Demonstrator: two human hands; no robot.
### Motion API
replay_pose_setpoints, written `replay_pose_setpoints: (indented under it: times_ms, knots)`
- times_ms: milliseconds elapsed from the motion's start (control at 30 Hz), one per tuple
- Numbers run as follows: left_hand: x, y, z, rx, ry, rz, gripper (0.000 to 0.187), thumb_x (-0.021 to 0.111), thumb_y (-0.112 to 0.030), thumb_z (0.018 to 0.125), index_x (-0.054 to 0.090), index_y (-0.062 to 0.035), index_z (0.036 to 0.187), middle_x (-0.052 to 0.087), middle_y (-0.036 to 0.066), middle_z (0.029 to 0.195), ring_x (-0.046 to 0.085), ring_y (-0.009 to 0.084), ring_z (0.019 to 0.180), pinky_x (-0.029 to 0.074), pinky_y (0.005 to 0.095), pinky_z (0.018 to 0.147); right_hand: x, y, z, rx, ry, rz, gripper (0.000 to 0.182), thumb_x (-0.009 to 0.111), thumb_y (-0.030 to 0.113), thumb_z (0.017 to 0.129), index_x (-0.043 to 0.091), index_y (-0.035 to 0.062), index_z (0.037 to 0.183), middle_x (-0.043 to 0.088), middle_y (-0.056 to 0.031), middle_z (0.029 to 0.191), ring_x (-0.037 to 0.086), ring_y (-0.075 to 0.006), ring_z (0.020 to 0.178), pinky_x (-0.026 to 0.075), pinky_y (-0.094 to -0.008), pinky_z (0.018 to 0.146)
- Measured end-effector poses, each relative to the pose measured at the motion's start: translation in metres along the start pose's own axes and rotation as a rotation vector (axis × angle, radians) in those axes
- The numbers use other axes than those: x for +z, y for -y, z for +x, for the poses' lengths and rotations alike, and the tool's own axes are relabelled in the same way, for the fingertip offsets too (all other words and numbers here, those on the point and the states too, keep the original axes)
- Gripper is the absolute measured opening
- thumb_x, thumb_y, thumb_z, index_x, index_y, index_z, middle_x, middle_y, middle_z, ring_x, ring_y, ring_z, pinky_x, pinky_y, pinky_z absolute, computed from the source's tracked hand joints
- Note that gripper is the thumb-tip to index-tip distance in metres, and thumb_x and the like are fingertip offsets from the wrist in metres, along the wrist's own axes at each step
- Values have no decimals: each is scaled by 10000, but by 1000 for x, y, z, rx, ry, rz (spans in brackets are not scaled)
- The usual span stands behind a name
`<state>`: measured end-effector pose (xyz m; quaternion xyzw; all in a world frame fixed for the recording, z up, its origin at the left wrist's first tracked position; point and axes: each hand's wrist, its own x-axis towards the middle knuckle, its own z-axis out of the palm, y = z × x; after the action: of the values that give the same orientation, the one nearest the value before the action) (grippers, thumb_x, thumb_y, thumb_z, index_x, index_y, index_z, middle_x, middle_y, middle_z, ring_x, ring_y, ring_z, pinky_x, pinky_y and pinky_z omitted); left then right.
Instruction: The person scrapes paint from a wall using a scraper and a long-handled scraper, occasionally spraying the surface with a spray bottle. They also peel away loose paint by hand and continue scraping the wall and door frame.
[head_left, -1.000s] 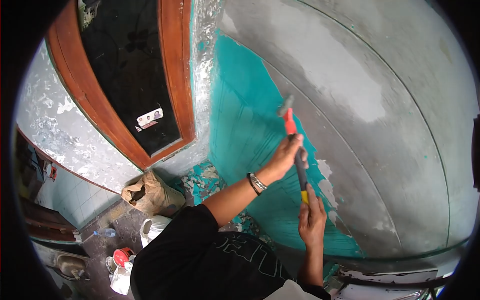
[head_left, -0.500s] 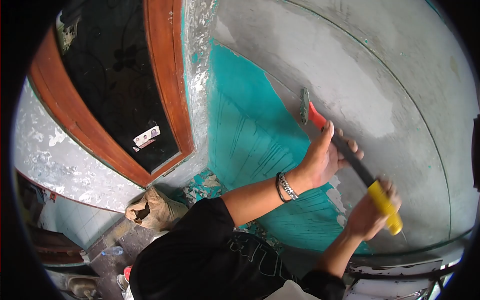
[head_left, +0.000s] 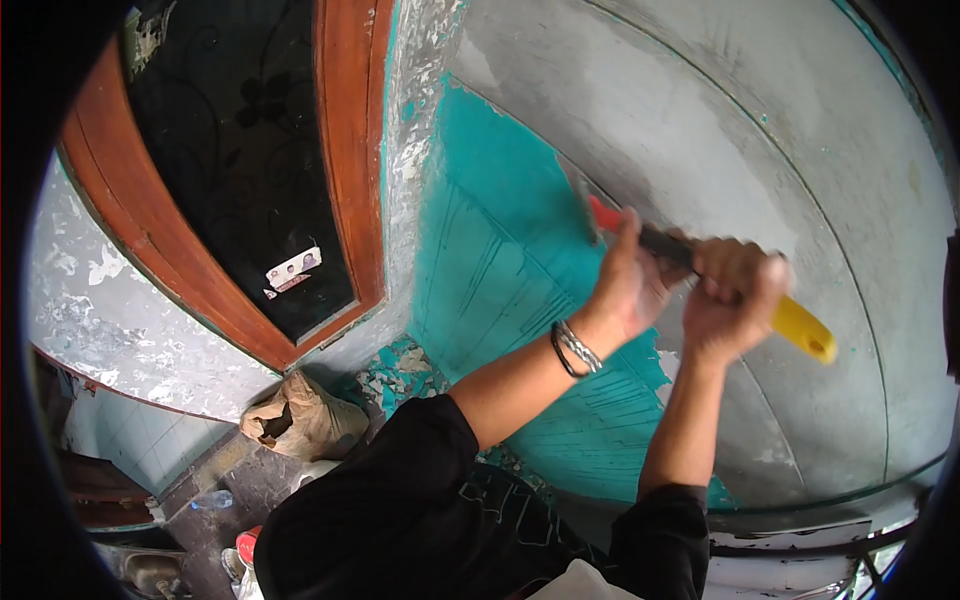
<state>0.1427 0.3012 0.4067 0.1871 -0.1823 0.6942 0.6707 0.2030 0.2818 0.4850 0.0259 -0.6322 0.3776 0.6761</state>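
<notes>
Both hands are on a long-handled paint scraper point(head_left: 805, 330) with a red neck, black shaft and yellow grip. My left hand point(head_left: 632, 280), with bracelets at the wrist, wraps the shaft close behind the red neck. Higher on the handle, my right hand point(head_left: 735, 290) is closed around it, with the yellow end sticking out past the fist. The blurred blade lies at the border between the teal paint point(head_left: 500, 215) and the bare grey wall point(head_left: 690, 130). Part of the shaft is hidden by my fingers.
A wood-framed dark glass panel point(head_left: 230, 170) stands to the left. Below it are a torn brown sack point(head_left: 325, 425) and a heap of teal paint flakes point(head_left: 400, 375). A plastic bottle point(head_left: 212, 500) lies on the floor. Some red and white items point(head_left: 246, 545) sit near my body.
My right hand has moved up and forward, closer to my left hand. The scraper now lies flatter, and its blade has shifted left and slightly down onto the teal paint's edge.
</notes>
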Motion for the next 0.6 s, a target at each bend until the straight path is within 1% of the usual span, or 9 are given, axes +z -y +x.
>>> replay_pose_setpoints:
  times_ms: [100,200,267,333,400,467,533,567,600]
  knots:
    - [-23,-28,4,113,-279,60,427,466,-501,929,541,-82,893,593,78,914,576,234,898,463,369,850,4,-37,-9,55,-25,-29,330,496,216,931,344,82,670,322,-16,517,334,-143,476,379,-339,527]
    - [-34,-44,-5,74,-242,116,381,489,-474,928,524,-96,890,579,69,866,575,250,876,466,375,833,0,-44,-29,103,12,18,336,541,261,922,383,66,697,398,-46,583,406,-156,543,422,-351,598]
    - [-33,-47,-19,40,-301,107,345,501,-452,931,503,-109,891,564,54,820,575,244,851,469,379,815,-15,-23,-54,185,132,-271,351,617,333,877,478,20,799,532,-117,756,546,-215,731,463,-377,754]
    - [-45,-47,-37,-42,-281,249,341,488,-451,938,484,-111,913,554,49,791,581,238,828,473,385,787,-33,16,-79,204,463,-521,514,720,368,780,549,-29,1057,562,-205,1101,574,-294,998,446,-399,887]
    - [-49,-46,-57,-51,-252,334,353,469,-458,945,449,-109,897,544,65,757,586,233,776,480,385,749,-56,45,-124,422,575,-419,840,806,340,671,429,-12,1334,413,-224,1359,499,-333,1170,427,-414,934]
    - [-56,-43,-75,-175,-177,533,351,433,-448,962,412,-106,885,528,69,718,590,215,713,493,361,690,-68,73,-170,904,396,-16,1060,850,290,604,263,25,1445,292,-198,1456,446,-330,1230,437,-407,921]
    - [-63,-34,-96,-234,-111,751,346,398,-433,977,392,-103,876,518,65,694,588,198,658,497,328,639,-85,87,-217,1087,290,138,1100,851,211,592,204,26,1461,277,-177,1458,451,-333,1219,441,-397,912]
    - [-69,-26,-106,-264,-80,767,338,376,-421,986,391,-99,884,523,56,702,592,186,648,497,309,621,-77,92,-232,1077,151,134,923,771,159,715,234,39,1456,416,-153,1350,573,-248,999,484,-326,793]
    - [-70,-20,-115,-318,-85,764,335,368,-417,988,389,-100,886,525,54,706,597,187,659,498,310,630,-71,93,-245,1071,123,133,923,771,159,715,234,39,1456,416,-153,1350,573,-248,999,484,-326,793]
